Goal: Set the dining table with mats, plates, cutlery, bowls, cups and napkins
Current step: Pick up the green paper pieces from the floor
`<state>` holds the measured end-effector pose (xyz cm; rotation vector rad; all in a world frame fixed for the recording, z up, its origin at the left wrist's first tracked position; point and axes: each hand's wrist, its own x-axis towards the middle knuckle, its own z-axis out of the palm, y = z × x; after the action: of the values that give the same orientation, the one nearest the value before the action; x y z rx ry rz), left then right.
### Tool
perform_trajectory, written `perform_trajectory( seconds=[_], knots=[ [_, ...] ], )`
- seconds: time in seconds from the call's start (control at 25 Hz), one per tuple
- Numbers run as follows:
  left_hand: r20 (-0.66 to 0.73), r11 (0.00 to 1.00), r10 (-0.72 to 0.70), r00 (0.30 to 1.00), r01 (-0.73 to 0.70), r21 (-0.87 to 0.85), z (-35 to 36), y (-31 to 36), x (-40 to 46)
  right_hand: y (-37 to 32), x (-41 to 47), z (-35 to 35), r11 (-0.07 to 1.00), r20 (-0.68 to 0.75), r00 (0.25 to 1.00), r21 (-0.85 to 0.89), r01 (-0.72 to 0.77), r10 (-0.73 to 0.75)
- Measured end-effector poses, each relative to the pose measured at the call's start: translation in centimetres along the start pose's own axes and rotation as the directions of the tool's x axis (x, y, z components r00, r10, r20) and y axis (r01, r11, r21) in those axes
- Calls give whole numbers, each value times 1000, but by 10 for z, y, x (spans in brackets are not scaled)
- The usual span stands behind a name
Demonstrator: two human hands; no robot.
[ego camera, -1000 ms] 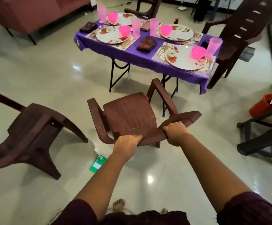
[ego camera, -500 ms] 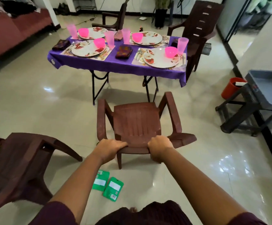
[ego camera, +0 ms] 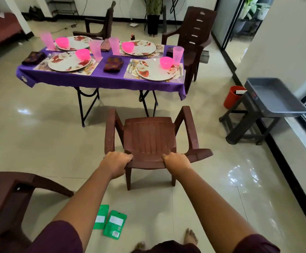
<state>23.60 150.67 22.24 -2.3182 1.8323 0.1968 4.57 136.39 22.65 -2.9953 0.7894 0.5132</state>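
Note:
A brown plastic armchair stands on the floor just short of the table, its seat facing it. My left hand grips the left of the chair's backrest top and my right hand grips the right. The table's purple cloth carries several floral mats and plates, pink bowls, pink cups, dark folded napkins and cutlery.
Another brown chair lies tipped at lower left. Two green packets lie on the floor by my feet. A grey tray on a dark stool and a red bin stand at right. More chairs flank the table's far sides.
The chair in my hands has come upright and squared to the table, and I have stepped back and raised my view. Both hands keep their grip on the backrest.

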Motion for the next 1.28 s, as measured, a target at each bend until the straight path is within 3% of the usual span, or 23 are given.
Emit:
perform_trajectory(
  seconds=[0.2, 0.44, 0.6, 0.8, 1.04, 1.28],
  knots=[
    [-13, 999, -7, 1000, 6, -32, -1, -3, 24, 16, 19, -7, 999, -12, 999, 27, -36, 37],
    [-103, 1000, -14, 995, 16, 12, 3, -18, 32, 22, 33, -10, 990, -8, 998, 129, 57, -56],
    [-81, 997, -25, 996, 31, 77, 6, -39, 47, 15, 50, -17, 987, -25, 997, 144, 77, -74],
    [-172, 977, -56, 983, 90, 192, 9, -47, 54, 11, 67, -20, 990, -32, 999, 141, 22, -18],
    [-72, 958, -167, 983, 179, 222, -7, -54, 66, 11, 88, -26, 990, -48, 999, 138, -20, 27],
    [-93, 934, -245, 965, 261, 246, -12, -60, 90, 18, 115, -34, 987, -36, 997, 152, -57, 63]
  ],
)
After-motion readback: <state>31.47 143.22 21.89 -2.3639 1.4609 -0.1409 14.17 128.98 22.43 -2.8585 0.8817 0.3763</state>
